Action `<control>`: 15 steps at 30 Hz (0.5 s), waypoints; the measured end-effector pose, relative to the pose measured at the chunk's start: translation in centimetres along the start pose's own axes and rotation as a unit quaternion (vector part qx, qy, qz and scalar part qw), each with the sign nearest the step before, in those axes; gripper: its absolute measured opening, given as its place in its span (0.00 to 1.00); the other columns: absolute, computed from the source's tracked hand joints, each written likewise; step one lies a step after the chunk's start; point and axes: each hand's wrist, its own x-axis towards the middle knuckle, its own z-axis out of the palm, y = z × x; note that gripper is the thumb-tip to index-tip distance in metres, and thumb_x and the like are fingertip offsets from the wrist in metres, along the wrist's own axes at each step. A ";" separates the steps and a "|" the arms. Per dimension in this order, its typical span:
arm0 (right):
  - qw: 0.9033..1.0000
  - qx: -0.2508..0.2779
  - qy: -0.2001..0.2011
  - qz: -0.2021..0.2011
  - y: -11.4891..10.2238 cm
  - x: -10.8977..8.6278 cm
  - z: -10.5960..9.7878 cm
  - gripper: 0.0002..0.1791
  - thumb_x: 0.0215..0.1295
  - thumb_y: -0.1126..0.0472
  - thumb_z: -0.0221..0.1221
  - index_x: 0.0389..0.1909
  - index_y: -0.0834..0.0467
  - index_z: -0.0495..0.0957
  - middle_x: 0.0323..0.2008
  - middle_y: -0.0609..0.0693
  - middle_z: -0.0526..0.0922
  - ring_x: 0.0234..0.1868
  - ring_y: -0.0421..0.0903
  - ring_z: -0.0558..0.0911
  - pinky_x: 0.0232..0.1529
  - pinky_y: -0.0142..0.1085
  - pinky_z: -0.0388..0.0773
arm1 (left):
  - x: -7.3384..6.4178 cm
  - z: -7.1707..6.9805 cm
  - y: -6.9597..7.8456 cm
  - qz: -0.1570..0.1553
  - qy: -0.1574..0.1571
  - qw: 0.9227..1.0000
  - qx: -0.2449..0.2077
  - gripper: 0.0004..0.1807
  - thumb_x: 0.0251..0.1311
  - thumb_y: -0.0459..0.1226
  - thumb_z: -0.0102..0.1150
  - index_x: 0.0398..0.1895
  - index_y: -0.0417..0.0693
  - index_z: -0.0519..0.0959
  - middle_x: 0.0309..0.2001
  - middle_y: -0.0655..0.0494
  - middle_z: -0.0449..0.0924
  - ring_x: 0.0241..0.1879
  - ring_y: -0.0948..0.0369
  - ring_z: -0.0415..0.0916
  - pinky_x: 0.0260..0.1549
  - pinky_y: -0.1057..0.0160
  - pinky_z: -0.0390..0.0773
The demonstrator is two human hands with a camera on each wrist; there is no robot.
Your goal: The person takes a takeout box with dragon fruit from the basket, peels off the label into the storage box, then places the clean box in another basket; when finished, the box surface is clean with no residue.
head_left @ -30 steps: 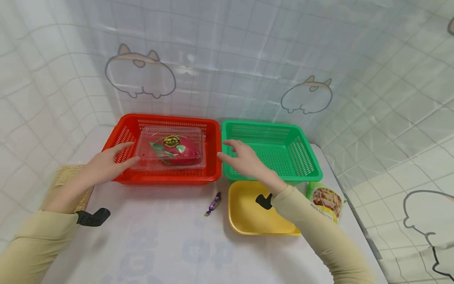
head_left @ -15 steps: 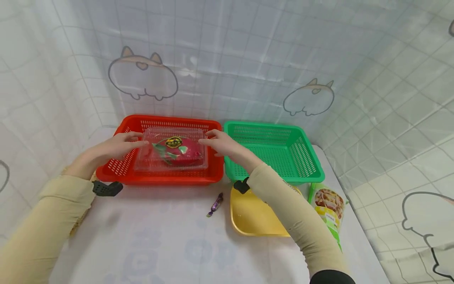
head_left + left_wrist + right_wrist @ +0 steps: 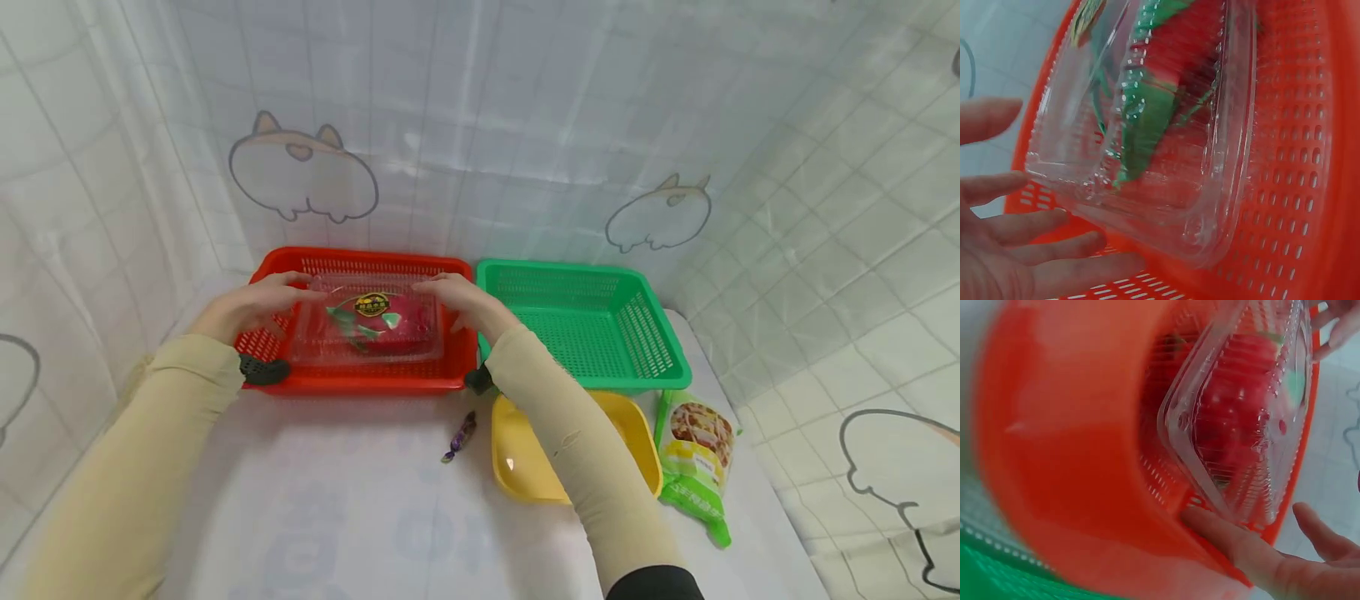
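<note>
A clear plastic box (image 3: 307,343) with a round black label lies in the red basket (image 3: 360,385). Through its lid I see a pink-red dragon fruit (image 3: 401,335) with green tips. My left hand (image 3: 255,305) hovers at the box's left end; in the left wrist view its fingers (image 3: 1066,275) are spread beside the box's corner, and nothing is gripped. At the right end is my right hand (image 3: 468,302), thumb and fingers parted. One right finger (image 3: 1216,534) reaches down between the box and the basket wall; whether it touches the box I cannot tell.
A green basket (image 3: 675,367) stands against the red one's right side. In front of it are a yellow tray (image 3: 525,467), partly behind my right sleeve, and a green-yellow food bag (image 3: 697,458). A purple wrapped candy (image 3: 461,435) lies left of the tray.
Both hands have come inward over the red basket, the left moving right and the right moving left, to the two ends of the plastic box. The box stays in the basket.
</note>
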 end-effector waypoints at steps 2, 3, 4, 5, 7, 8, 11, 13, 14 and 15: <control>1.000 0.005 -0.002 0.008 0.2 0.2 -0.1 0.28 0.73 0.47 0.56 0.71 0.49 0.69 0.74 0.50 0.63 0.74 0.57 0.60 0.64 0.67 0.64 | 0.2 0.1 -0.3 0.000 0.003 1.000 0.000 0.46 0.75 0.46 0.49 0.79 0.41 0.31 0.77 0.28 0.29 0.70 0.25 0.47 0.55 0.31 0.71; 1.000 0.007 -0.003 0.013 0.3 0.3 -0.1 0.28 0.73 0.47 0.56 0.70 0.50 0.69 0.73 0.50 0.63 0.74 0.58 0.60 0.64 0.67 0.65 | 0.3 0.2 -0.5 0.000 0.004 1.000 0.000 0.46 0.75 0.44 0.49 0.79 0.40 0.30 0.76 0.27 0.31 0.70 0.25 0.48 0.54 0.32 0.73; 1.000 0.009 -0.004 0.019 0.4 0.4 -0.2 0.27 0.73 0.48 0.56 0.70 0.50 0.70 0.73 0.50 0.63 0.73 0.59 0.61 0.64 0.66 0.65 | 0.4 0.3 -0.6 0.000 0.005 1.000 0.003 0.46 0.75 0.43 0.49 0.79 0.40 0.30 0.76 0.26 0.33 0.69 0.26 0.49 0.54 0.33 0.74; 1.000 0.011 -0.006 0.025 0.5 0.5 -0.3 0.27 0.73 0.48 0.56 0.70 0.50 0.70 0.73 0.51 0.63 0.73 0.60 0.61 0.64 0.65 0.65 | 0.5 0.4 -0.7 0.001 0.006 1.000 0.004 0.47 0.75 0.42 0.50 0.79 0.39 0.29 0.75 0.25 0.35 0.69 0.26 0.50 0.53 0.34 0.75; 0.999 0.014 -0.009 0.036 0.6 0.7 -0.5 0.25 0.74 0.49 0.56 0.68 0.49 0.73 0.74 0.50 0.63 0.72 0.61 0.62 0.64 0.64 0.67 | 0.6 0.6 -0.8 0.001 0.006 1.000 0.003 0.47 0.75 0.42 0.50 0.79 0.40 0.28 0.75 0.25 0.35 0.69 0.26 0.51 0.51 0.37 0.78; 0.999 0.019 -0.009 0.041 0.7 0.8 -0.6 0.24 0.73 0.49 0.56 0.67 0.49 0.74 0.73 0.51 0.64 0.71 0.61 0.64 0.63 0.63 0.69 | 0.6 0.7 -0.8 0.001 0.007 1.000 0.000 0.47 0.75 0.41 0.50 0.79 0.40 0.28 0.75 0.25 0.35 0.69 0.27 0.52 0.51 0.39 0.79; 0.998 0.033 -0.013 0.049 0.7 1.1 -1.1 0.24 0.73 0.50 0.57 0.66 0.50 0.74 0.72 0.54 0.65 0.70 0.62 0.66 0.61 0.61 0.72 | 0.5 0.8 -0.8 0.000 0.012 1.000 -0.010 0.47 0.75 0.41 0.50 0.79 0.40 0.28 0.75 0.25 0.33 0.69 0.27 0.53 0.49 0.41 0.80; 0.997 0.049 -0.021 0.056 0.7 1.3 -1.4 0.25 0.72 0.50 0.57 0.67 0.51 0.73 0.71 0.57 0.65 0.70 0.62 0.66 0.61 0.61 0.72 | 0.5 0.8 -0.8 -0.002 0.016 1.000 -0.011 0.46 0.75 0.40 0.50 0.79 0.40 0.29 0.75 0.24 0.34 0.69 0.27 0.53 0.50 0.41 0.80; 0.996 0.060 -0.026 0.060 0.7 1.3 -1.5 0.25 0.72 0.50 0.57 0.67 0.52 0.72 0.71 0.59 0.65 0.70 0.62 0.66 0.61 0.61 0.72 | 0.5 0.8 -0.7 -0.003 0.017 1.000 -0.011 0.46 0.74 0.40 0.50 0.79 0.40 0.29 0.75 0.24 0.35 0.68 0.27 0.54 0.50 0.41 0.80; 0.995 0.068 -0.031 0.065 0.7 1.4 -1.6 0.25 0.73 0.50 0.57 0.68 0.52 0.72 0.71 0.60 0.65 0.70 0.61 0.66 0.62 0.60 0.72 | 0.5 0.9 -0.7 -0.005 0.018 1.000 -0.011 0.47 0.74 0.41 0.51 0.79 0.40 0.29 0.74 0.24 0.35 0.68 0.27 0.54 0.51 0.40 0.79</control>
